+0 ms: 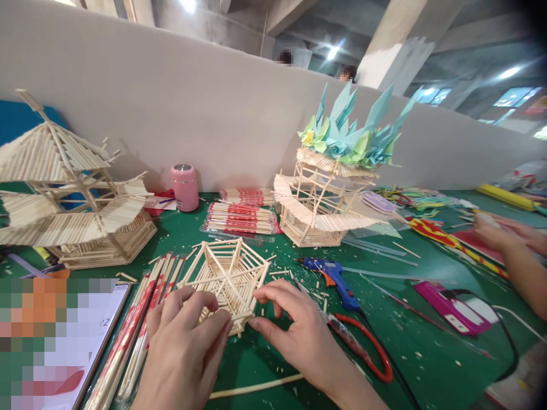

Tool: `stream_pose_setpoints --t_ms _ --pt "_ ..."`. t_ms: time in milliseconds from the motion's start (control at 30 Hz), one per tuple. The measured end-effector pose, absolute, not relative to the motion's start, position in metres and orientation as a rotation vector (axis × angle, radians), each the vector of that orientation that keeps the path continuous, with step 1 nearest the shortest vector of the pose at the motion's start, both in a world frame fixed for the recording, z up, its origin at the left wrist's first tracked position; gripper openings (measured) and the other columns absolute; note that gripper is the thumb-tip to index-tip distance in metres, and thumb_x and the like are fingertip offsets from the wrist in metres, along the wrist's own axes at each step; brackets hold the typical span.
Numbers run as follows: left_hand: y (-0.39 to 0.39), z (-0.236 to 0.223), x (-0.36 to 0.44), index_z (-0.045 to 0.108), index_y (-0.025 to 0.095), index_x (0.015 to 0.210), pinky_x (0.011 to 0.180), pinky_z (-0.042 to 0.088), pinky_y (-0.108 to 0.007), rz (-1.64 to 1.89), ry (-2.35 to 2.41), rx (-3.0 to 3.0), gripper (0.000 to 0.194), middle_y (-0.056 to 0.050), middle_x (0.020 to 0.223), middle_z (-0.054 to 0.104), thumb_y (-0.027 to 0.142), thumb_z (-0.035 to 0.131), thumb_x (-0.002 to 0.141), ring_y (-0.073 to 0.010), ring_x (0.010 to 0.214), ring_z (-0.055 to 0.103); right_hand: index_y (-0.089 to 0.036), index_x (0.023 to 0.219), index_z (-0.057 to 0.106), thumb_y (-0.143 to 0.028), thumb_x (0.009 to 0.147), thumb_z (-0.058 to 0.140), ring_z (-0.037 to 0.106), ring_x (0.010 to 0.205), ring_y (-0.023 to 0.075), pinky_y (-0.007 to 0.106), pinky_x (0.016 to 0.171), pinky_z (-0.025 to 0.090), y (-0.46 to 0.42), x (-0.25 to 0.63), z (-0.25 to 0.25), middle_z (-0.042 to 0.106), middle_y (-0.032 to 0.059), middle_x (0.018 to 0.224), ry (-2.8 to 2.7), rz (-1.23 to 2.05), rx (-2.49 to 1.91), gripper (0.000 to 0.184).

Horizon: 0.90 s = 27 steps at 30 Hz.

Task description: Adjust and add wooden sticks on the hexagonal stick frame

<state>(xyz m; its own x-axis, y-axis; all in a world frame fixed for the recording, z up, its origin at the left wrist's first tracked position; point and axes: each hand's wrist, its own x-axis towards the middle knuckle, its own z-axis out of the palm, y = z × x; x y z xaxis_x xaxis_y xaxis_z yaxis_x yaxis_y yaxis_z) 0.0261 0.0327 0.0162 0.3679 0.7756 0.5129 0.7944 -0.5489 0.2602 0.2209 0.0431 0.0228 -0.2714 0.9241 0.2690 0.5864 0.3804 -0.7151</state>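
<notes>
A small many-sided frame of pale wooden chopsticks (231, 273) sits on the table before me, with spokes on top and a slatted base. My left hand (188, 341) is closed, thumb and fingers pinched at the frame's near side. A short stick there runs from its fingertips towards the right corner; the pinch itself is partly hidden. Around that near right corner, the thumb and index finger of my right hand (299, 330) rest on the frame from two sides. Right of it lie a blue glue gun (331, 279) and red-handled pliers (363, 347).
Chopstick pavilions stand at left (81, 199) and at centre right (325, 199), the latter topped with folded paper. Packed chopsticks (239, 218), a pink flask (184, 188), a phone (106, 324) and a magenta device (455, 307) surround the work. Another person's hands (508, 233) are at right.
</notes>
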Motion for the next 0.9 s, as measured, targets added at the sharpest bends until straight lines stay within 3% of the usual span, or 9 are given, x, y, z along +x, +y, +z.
stream_pose_setpoints --t_ms 467,767,900 --pt "0.03 0.017 0.028 0.064 0.026 0.081 0.072 0.037 -0.041 -0.952 -1.546 -2.543 0.012 -0.004 0.085 0.062 0.022 0.053 0.08 -0.0247 0.085 0.049 -0.021 0.096 0.061 -0.014 0.074 0.067 0.051 0.068 0.0137 0.026 0.062 0.046 0.043 0.221 0.024 0.06 0.0012 0.089 -1.963 0.691 -1.337 0.025" --pt "0.025 0.003 0.006 0.06 0.024 0.103 0.068 0.04 -0.038 -0.932 -1.469 -2.416 0.029 -0.006 0.095 0.061 0.034 0.062 0.076 -0.0267 0.088 0.052 -0.023 0.112 0.057 -0.011 0.072 0.067 0.051 0.065 0.0139 0.028 0.061 0.048 0.04 0.224 0.018 0.059 0.0006 0.085 -1.96 0.661 -1.3 0.043" --pt "0.018 -0.007 -0.017 0.058 0.025 0.106 0.071 0.043 -0.036 -0.969 -1.477 -2.443 0.034 -0.005 0.098 0.058 0.037 0.065 0.075 -0.0233 0.088 0.052 -0.021 0.103 0.061 -0.011 0.076 0.063 0.053 0.07 0.0149 0.027 0.06 0.048 0.04 0.223 0.016 0.057 0.0021 0.082 -1.956 0.619 -1.205 0.028"
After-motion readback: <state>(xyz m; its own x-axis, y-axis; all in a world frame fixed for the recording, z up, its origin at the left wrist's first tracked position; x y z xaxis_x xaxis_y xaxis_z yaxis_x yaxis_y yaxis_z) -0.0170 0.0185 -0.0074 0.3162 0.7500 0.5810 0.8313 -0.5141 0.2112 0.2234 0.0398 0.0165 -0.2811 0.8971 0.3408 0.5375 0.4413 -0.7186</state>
